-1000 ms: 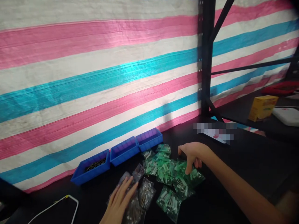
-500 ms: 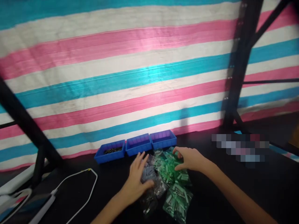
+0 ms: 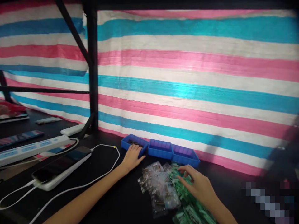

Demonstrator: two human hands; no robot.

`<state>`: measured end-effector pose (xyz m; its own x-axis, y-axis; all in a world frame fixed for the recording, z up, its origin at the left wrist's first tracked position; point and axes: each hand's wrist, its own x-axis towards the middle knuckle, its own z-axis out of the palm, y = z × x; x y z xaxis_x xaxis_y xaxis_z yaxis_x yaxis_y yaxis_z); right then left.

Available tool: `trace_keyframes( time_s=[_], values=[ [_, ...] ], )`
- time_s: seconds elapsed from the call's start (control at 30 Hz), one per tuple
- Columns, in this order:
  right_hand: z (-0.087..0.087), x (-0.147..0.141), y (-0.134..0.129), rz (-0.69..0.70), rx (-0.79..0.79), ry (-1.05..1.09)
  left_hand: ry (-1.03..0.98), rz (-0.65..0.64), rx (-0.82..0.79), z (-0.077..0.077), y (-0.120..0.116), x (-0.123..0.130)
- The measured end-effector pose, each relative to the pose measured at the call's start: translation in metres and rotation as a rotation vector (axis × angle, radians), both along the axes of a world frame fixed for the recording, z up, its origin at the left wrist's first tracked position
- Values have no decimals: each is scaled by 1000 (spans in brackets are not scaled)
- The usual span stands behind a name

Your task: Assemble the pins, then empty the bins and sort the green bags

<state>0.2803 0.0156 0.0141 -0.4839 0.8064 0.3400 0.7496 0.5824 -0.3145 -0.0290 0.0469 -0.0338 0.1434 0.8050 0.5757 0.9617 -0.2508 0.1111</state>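
My left hand [image 3: 132, 158] reaches over the front rim of the leftmost blue tray [image 3: 126, 143], its thumb spread to the right. Its fingertips are over dark, thin pieces [image 3: 135, 143] in that tray; I cannot tell whether they touch them. My right hand [image 3: 198, 183] hovers at the green bags [image 3: 183, 189], fingers curved and thumb apart, with nothing seen in its grasp. Between my hands lie clear bags [image 3: 158, 183] with small metal-looking parts. More green bags are partly hidden below my right forearm.
Two more blue trays, a middle one [image 3: 161, 152] and a right one [image 3: 187, 160], stand by the striped sheet [image 3: 187, 90]. A phone [image 3: 63, 165] on a white block, a white cable [image 3: 81, 185] and a power strip [image 3: 35, 149] lie left. A black post [image 3: 93, 77] rises behind.
My left hand has left the clear bags and moved to the leftmost tray. My right hand stays by the green bags. The view has turned left, bringing the phone and power strip into sight.
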Motion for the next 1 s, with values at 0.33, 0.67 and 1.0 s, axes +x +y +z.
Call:
trace_keyframes(
  time_s=[0.33, 0.67, 1.0],
  values=[
    [-12, -110, -52, 644, -135, -303, -89, -27, -57, 6, -51, -3],
    [-22, -110, -10, 242, -408, 335, -533, -198, 139, 21, -79, 4],
    [-5, -137, -43, -15, -683, 1005, -501, -615, -4, 21, -102, 19]
  ],
)
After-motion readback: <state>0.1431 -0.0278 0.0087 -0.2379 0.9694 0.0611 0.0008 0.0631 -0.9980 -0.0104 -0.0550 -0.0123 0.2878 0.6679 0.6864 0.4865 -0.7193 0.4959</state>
